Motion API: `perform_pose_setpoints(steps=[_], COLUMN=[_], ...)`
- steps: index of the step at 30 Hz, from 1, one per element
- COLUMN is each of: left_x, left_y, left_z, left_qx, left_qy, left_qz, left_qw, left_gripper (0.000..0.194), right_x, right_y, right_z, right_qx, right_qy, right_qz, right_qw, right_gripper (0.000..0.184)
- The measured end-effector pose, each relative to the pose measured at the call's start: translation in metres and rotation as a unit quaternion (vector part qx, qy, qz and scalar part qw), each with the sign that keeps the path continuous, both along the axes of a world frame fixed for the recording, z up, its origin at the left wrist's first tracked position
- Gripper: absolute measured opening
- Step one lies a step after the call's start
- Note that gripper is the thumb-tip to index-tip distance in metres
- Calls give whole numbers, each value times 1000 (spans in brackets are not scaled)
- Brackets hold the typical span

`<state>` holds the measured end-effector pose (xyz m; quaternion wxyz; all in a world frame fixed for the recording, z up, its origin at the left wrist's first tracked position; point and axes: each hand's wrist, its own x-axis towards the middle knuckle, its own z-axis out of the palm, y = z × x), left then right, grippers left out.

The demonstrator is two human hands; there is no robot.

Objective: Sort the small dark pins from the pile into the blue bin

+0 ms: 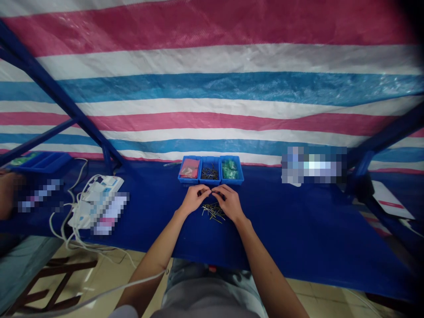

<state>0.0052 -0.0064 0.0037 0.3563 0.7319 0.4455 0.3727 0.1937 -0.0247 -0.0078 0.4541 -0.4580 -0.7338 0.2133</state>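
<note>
My left hand (194, 199) and my right hand (228, 203) meet at the fingertips above a loose pile of thin metal pins (213, 212) on the blue table cover (298, 221). Both hands pinch inward, and whether the fingers hold a pin is too small to tell. Just beyond them stand three blue plastic bins in a row: one with a red packet (189, 168), one with dark metal pins (210, 173), and one with green pieces (230, 169).
A white power strip (96, 201) with tangled white cables lies to the left. A blue tray (41, 162) and what may be a co-worker's arm (7, 194) sit at the far left. Blue metal frame bars (387, 141) and a striped tarpaulin (212, 88) stand behind.
</note>
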Motion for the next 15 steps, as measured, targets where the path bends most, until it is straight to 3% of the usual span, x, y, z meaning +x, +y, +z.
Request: perform_pose_setpoints(steps=[15], left_x=[1], left_y=[1], left_z=[-2], left_qx=[-2], left_qy=[-4], left_qz=[-2], left_qw=[1000], left_gripper=[29], right_x=[-1], right_y=[0], right_z=[6], right_qx=[-4], right_qy=[-12], right_qz=[-2], right_qw=[1000], right_gripper=[19])
